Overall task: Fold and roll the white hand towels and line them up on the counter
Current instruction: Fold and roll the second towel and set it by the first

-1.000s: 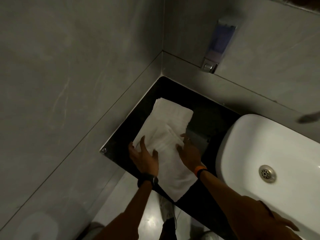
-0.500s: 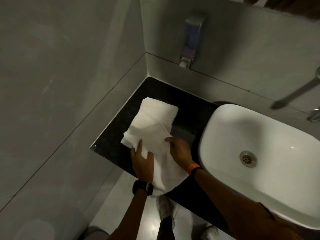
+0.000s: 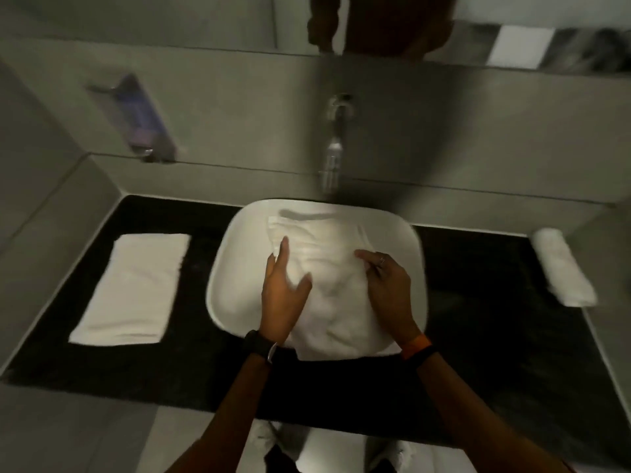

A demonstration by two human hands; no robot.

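Black worktop (image 3: 495, 336) stood between grey tiled walls, with a white basin (image 3: 225, 268) at centre under a wall tap (image 3: 333, 158). One towel (image 3: 327, 302) was draped over the basin, left hand (image 3: 283, 295) and right hand (image 3: 389, 288) each in a narrow grip on it. Folded towel (image 3: 133, 288) lay at left; rolled towel (image 3: 563, 268) at right.

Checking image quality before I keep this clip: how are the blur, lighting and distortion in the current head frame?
Head view: dim, low light throughout; motion blur smears the soap dispenser, the faucet and the rolled towel at right; wide-angle bending curves the black counter edges; the white sink and the towel under both hands blend together, nearly washed out.
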